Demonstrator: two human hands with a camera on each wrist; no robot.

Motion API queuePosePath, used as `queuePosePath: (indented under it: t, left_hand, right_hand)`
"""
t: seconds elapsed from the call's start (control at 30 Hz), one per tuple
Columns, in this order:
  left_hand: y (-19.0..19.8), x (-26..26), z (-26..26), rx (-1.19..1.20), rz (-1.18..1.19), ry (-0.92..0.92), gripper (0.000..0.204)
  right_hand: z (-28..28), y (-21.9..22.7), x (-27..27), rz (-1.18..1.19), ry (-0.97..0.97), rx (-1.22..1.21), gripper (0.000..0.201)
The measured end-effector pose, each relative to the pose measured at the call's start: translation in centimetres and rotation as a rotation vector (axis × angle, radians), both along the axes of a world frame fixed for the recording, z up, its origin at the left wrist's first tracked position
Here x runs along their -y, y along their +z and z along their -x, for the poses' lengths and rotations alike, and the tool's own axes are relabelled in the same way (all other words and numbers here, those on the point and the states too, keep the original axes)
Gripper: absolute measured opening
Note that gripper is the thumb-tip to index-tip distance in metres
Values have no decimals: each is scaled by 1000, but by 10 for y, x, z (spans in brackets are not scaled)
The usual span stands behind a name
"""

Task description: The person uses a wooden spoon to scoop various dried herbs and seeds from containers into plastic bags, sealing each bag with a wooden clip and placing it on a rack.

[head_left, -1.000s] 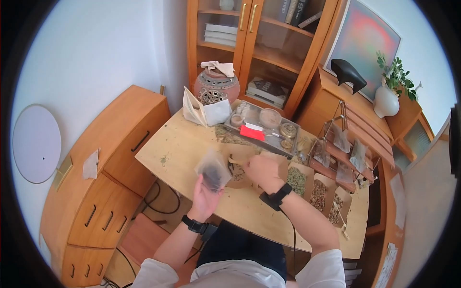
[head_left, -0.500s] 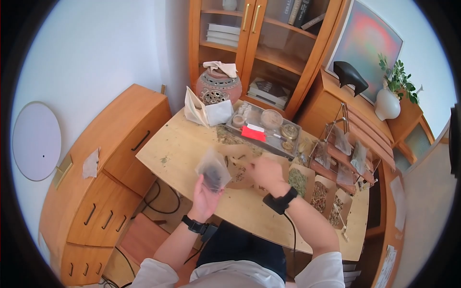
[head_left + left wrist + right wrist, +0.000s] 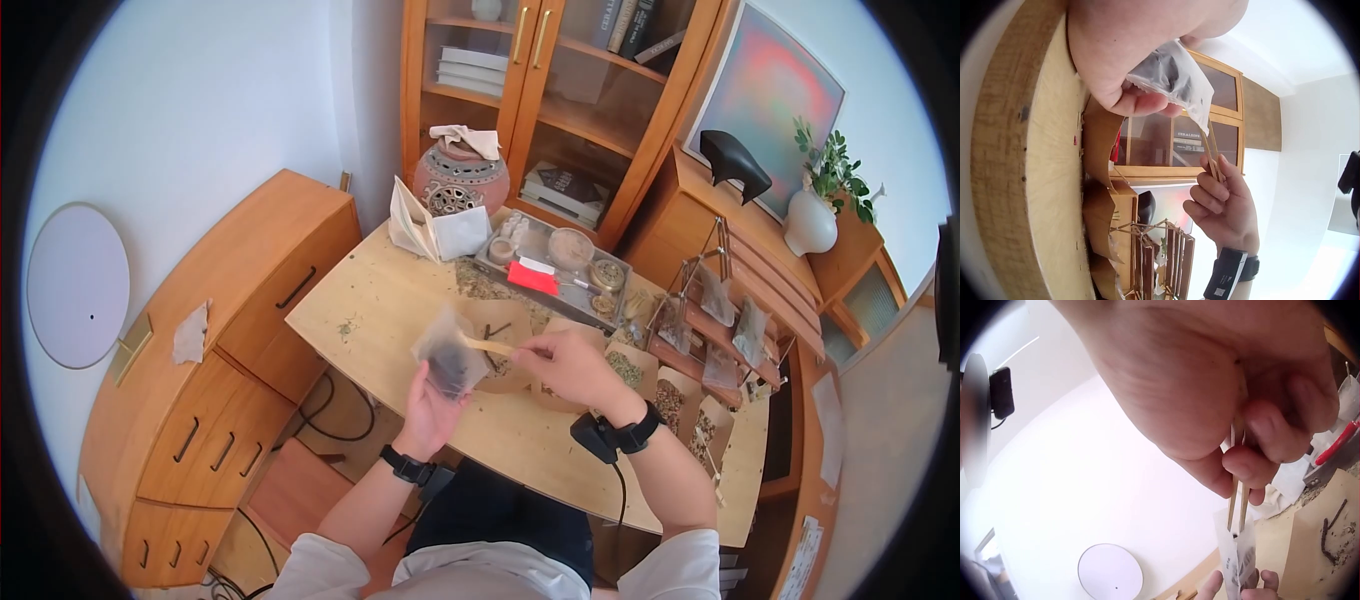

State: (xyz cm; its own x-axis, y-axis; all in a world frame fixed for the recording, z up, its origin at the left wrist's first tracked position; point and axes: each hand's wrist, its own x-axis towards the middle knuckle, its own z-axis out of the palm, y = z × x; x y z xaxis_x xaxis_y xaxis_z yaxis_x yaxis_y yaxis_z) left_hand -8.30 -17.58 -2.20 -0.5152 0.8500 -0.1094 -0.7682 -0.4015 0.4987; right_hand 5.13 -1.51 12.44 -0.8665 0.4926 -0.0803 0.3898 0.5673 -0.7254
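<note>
My left hand [image 3: 432,412] grips a small translucent bag [image 3: 440,335] holding dark pieces, its mouth facing up. My right hand [image 3: 578,370] pinches wooden tweezers [image 3: 488,346], whose tips reach the bag's mouth. In the right wrist view the two tweezer arms [image 3: 1234,503] stand slightly apart, their tips inside the top of the bag [image 3: 1229,550] beside a small dark bit. The left wrist view shows the bag [image 3: 1175,78] between the left fingers [image 3: 1141,103]. A brown paper tray [image 3: 520,315] with dark twigs [image 3: 1325,540] lies just beyond the bag.
More paper trays of dried herbs [image 3: 627,368] run to the right. Behind them sits a grey tray [image 3: 548,298] with jars and a red packet [image 3: 532,277]. A wooden tiered rack [image 3: 690,340] holds filled bags at the right. A patterned pot [image 3: 462,182] stands at the back.
My right hand has gone from over the paper trays, where it held the tweezers low, up and across to the bag's mouth. The left hand keeps hold of the bag in nearly the same place.
</note>
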Motion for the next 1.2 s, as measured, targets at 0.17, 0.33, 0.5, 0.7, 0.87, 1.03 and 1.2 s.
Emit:
queuePosePath:
  t: [0.17, 0.33, 0.5, 0.7, 0.87, 1.03, 1.2]
  left_hand:
    - [1, 1, -2, 21, 25, 35, 44]
    - [2, -2, -3, 29, 30, 41, 44]
    - [2, -1, -2, 28, 34, 43, 43]
    - [0, 0, -2, 27, 5, 39, 40]
    - [-2, -1, 0, 15, 2, 31, 41]
    - [5, -1, -3, 33, 37, 56, 43]
    - [-4, -1, 0, 8, -16, 15, 43]
  right_hand:
    - [-2, -10, -10, -110, -104, -68, 32]
    - [5, -42, -7, -384, -167, 184, 32]
    - [19, -62, 2, -489, -129, 259, 30]
    - [23, -80, 5, -637, -85, 296, 27]
    - [10, -59, 3, -567, -103, 144, 26]
    - [-8, -19, -10, -215, -131, -23, 27]
    - [-9, 5, 3, -36, -75, -2, 30]
